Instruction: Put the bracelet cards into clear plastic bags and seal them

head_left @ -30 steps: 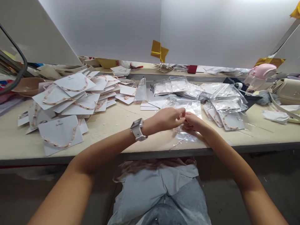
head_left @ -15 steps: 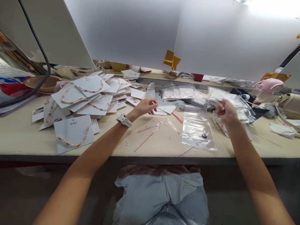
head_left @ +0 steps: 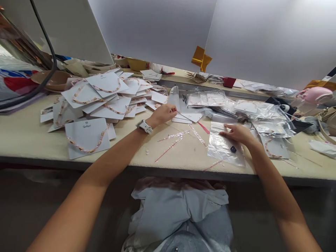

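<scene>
Two bare hands work over a long pale table (head_left: 34,130), and you have a white watch (head_left: 144,126) on your left wrist. Your left hand (head_left: 162,115) hangs just above the table, and its fingertips (head_left: 173,110) are pinched closed on a thin pale strip (head_left: 183,116), but it is too fine for me to tell what it is. Your right hand (head_left: 235,133) lies flat on a clear plastic bag (head_left: 222,151), with the fingers (head_left: 225,128) a little apart and pressing; they do not grip anything. A small dark piece (head_left: 233,149) is inside this bag, near your right hand. Between your hands, long pink bead strings (head_left: 174,135) lie on the table, and tiny white pieces (head_left: 146,151) are near them. To the left is a big messy pile of white cards (head_left: 105,84) with necklaces, and to the right are many filled plastic bags (head_left: 207,99). Behind the table stand white boards (head_left: 270,38) with yellow tape (head_left: 201,58), a brown bowl (head_left: 51,79) is at the far left, and a beige handbag (head_left: 327,117) is at the far right.
</scene>
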`<state>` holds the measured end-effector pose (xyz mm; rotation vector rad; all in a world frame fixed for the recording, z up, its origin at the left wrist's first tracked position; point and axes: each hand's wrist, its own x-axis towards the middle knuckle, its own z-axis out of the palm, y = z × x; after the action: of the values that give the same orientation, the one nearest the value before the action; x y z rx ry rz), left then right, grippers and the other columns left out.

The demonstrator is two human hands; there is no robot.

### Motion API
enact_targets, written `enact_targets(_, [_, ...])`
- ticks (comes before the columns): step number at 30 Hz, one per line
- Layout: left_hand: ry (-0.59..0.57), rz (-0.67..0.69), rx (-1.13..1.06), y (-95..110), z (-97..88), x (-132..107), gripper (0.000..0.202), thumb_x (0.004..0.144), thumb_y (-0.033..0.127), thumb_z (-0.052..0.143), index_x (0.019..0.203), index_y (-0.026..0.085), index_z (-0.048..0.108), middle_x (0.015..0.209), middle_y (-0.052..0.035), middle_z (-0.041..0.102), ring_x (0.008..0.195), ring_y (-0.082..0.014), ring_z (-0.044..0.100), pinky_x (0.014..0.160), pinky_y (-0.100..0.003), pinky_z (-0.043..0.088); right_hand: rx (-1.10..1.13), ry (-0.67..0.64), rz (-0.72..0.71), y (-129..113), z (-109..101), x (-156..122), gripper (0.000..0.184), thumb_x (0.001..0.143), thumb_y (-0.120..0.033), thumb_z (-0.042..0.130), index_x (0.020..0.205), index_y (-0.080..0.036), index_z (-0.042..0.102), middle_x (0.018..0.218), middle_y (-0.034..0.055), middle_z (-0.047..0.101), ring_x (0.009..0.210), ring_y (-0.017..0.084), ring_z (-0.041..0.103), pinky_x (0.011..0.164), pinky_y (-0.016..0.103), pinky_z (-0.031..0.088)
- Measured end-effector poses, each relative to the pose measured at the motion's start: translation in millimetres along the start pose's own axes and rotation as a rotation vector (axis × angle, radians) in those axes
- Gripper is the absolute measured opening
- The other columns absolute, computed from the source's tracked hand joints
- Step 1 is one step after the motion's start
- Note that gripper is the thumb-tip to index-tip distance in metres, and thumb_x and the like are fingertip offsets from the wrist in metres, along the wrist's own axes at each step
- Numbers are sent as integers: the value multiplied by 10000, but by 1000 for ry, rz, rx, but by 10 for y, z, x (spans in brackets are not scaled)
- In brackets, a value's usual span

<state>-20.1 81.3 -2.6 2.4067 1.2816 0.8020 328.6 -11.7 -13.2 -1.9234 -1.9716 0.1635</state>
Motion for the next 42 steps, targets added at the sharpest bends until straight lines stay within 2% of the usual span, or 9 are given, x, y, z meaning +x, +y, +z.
enact_targets(5, [-11, 25, -21, 19, -3, -5, 175, 810, 224, 503, 814, 141, 658, 830, -77, 670, 770, -177, 589, 740, -288, 438, -58, 94, -61, -4, 75, -11, 251, 761, -418, 604, 784, -228, 767, 661, 51, 678, 564, 168, 537, 527, 246, 297])
enact_targets(10, [-98, 127, -140, 312, 135, -109, 247, 892, 301, 485, 969, 140, 655, 1019, -103, 679, 909, -176, 619, 822, -296, 483, 6, 303, -84, -60, 61, -40, 447, 856, -485, 457, 881, -158, 761, 516, 16, 534, 491, 123, 427, 519, 231, 300])
enact_targets(14, [-203, 202, -270, 562, 223, -208, 353, 938, 393, 463, 1147, 148, 608, 1183, -104, 656, 1008, -162, 631, 868, -273, 506, 64, 367, -143, -161, 53, -70, 549, 905, -524, 376, 855, -117, 741, 496, -15, 428, 474, 88, 359, 498, 199, 301])
enact_targets(21, [-347, 143, -740, 677, 391, -241, 623, 871, 590, 528, 1305, 143, 511, 1294, -160, 574, 1131, -239, 578, 935, -356, 477, 22, 375, -283, -400, 188, -145, 504, 911, -480, 408, 969, -127, 763, 541, 27, 582, 466, 93, 415, 500, 219, 290])
enact_targets(27, [-128, -10, -855, 637, 406, -194, 713, 783, 647, 614, 1302, 176, 480, 1310, -147, 511, 1030, -219, 578, 850, -327, 486, -328, 341, -577, -568, 275, -218, 372, 963, -304, 412, 1174, -215, 705, 562, 10, 651, 468, 87, 480, 523, 241, 269])
enact_targets(30, [-102, -58, -941, 651, 349, -184, 550, 815, 591, 603, 1140, 148, 596, 1149, -117, 601, 931, -175, 587, 801, -298, 479, -442, 336, -669, -618, 267, -279, 365, 979, -273, 399, 1197, -234, 689, 510, -9, 599, 470, 94, 465, 540, 264, 265])
enact_targets(34, [-109, -120, -1035, 658, 338, -170, 240, 821, 308, 658, 977, 127, 685, 889, -56, 671, 767, -113, 599, 761, -274, 479, -512, 242, -796, -660, 224, -339, 404, 969, -410, 447, 1278, -227, 634, 573, 8, 605, 522, 115, 478, 558, 282, 264])
enact_targets(37, [-12, -150, -1029, 642, 348, -152, 120, 808, 189, 665, 895, 114, 699, 810, -33, 672, 704, -84, 589, 732, -251, 478, -462, 238, -722, -650, 213, -317, 381, 982, -366, 403, 1233, -247, 663, 552, 0, 590, 506, 107, 466, 551, 270, 261])
enact_targets(42, [153, -184, -1006, 526, 306, -80, 79, 814, 165, 687, 755, 123, 658, 679, -1, 633, 630, -70, 574, 661, -226, 476, -314, 406, -378, -574, 236, -224, 421, 950, -334, 357, 1110, -170, 710, 484, -6, 513, 466, 109, 444, 532, 240, 277])
